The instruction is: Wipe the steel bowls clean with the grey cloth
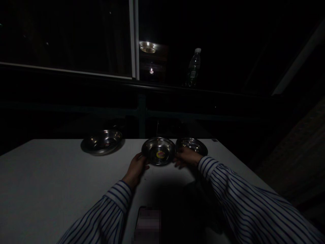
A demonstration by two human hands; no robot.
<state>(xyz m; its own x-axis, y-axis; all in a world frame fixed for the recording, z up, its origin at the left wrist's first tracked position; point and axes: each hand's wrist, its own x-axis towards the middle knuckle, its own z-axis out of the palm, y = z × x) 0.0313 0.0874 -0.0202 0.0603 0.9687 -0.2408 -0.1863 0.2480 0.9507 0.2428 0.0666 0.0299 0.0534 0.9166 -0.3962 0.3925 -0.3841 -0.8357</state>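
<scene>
Between my two hands is a round steel bowl (149,146) with a yellow and red sticker in its bottom. My left hand (136,169) grips the bowl's left rim, its fingers closed at the edge. On the opposite side my right hand (188,156) holds the right rim, fingers tucked partly under it. Just behind my right hand sits another steel bowl (196,144), partly covered by the hand. Farther left, a steel bowl (101,142) rests near the table's back edge, apart from my hands; it seems stacked with another.
The white table (50,179) carries the bowls. A phone-like object (147,225), partly blurred out, lies at the near edge. Beyond the table, a clear plastic bottle (194,67) with a white cap stands on a dark ledge beside a window frame (134,40). The surroundings are very dark.
</scene>
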